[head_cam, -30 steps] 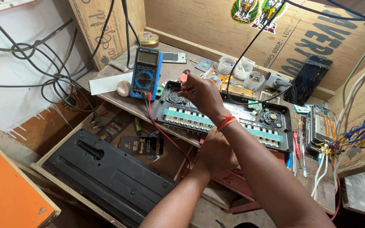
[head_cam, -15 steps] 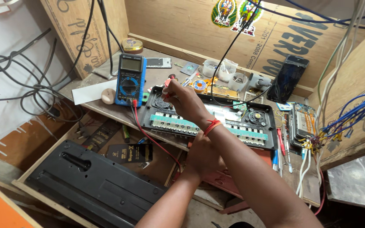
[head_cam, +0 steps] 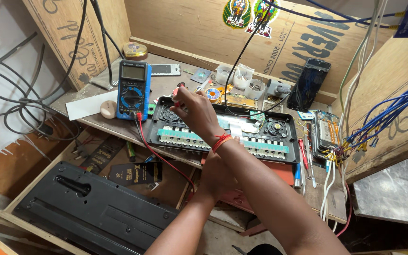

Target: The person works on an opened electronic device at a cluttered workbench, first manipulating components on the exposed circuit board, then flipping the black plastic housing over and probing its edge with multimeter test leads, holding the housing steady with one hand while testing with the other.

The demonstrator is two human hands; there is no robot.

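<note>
Overhead, the head view looks down on a cluttered wooden worktop (head_cam: 90,92) boxed in by plywood walls at the back and on both sides, with a bundle of blue wires (head_cam: 393,113) hanging down the right wall and black cables (head_cam: 20,99) looping on the left. An opened black keyboard chassis (head_cam: 223,130) with rows of pale key contacts lies across the middle of the worktop, its front edge close to the worktop's lip. Just left of it stands a blue multimeter (head_cam: 133,89), from which a red lead (head_cam: 159,153) runs down over the edge. The right hand (head_cam: 197,113) reaches over the chassis, fingers pinched on a red-tipped probe (head_cam: 178,101) at the chassis's upper left corner. The left hand (head_cam: 218,177) sits lower, below the worktop's front edge, partly hidden behind the right forearm; whether it grips anything cannot be told. A dark phone (head_cam: 310,82) leans against the back wall, and small screwdrivers (head_cam: 303,158) lie at the right end. Below, a drawer-like tray holds a long black cover (head_cam: 95,208). Free space is scarce: only a bare strip at the left with a sheet of white paper (head_cam: 83,105).
</note>
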